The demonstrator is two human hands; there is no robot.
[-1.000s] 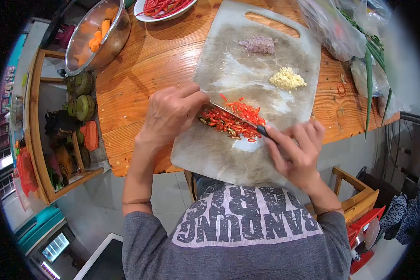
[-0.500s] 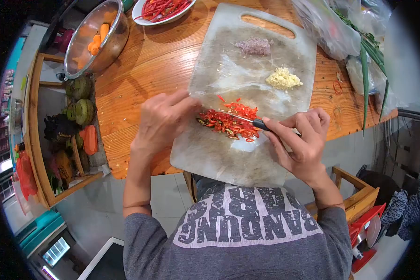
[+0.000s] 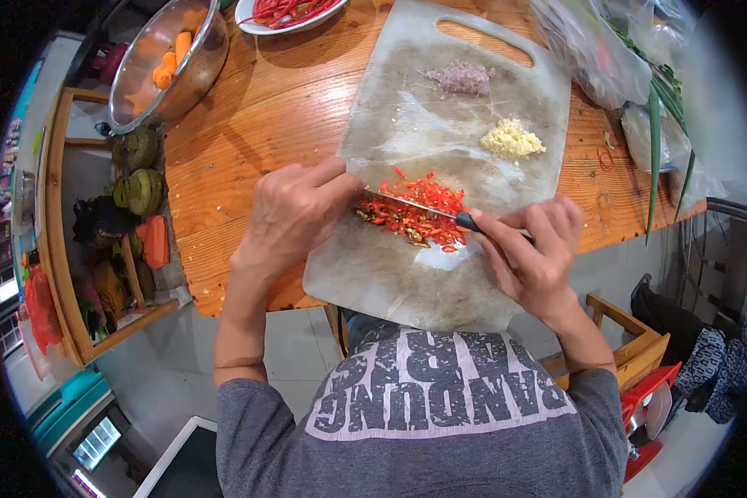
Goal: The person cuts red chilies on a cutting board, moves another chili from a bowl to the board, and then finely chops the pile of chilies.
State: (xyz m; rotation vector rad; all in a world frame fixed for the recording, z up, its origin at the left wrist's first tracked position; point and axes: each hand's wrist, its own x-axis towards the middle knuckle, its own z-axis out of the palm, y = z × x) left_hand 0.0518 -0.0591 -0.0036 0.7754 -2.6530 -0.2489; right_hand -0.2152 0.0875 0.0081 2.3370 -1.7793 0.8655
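Note:
A knife [image 3: 419, 205] lies across a pile of chopped red chili [image 3: 404, 222] on a worn, pale cutting board [image 3: 390, 286]. My right hand [image 3: 533, 251] is closed round its black handle. At the other end, the fingers of my left hand [image 3: 300, 209] are pinched on the blade's tip. Farther up the board are a heap of minced yellowish garlic [image 3: 513, 139] and a small pile of chopped purplish onion [image 3: 460, 79].
On the wooden table [image 3: 257, 158], a metal bowl [image 3: 212, 75] holds carrots and a white plate [image 3: 307, 22] holds red chilies. Plastic bags [image 3: 602, 58] and green stalks [image 3: 654, 153] lie at the right. Shelves with vegetables stand at the left.
The board and table items have shifted slightly in view. Both hands remain on the knife, with its blade still over the chili pile.

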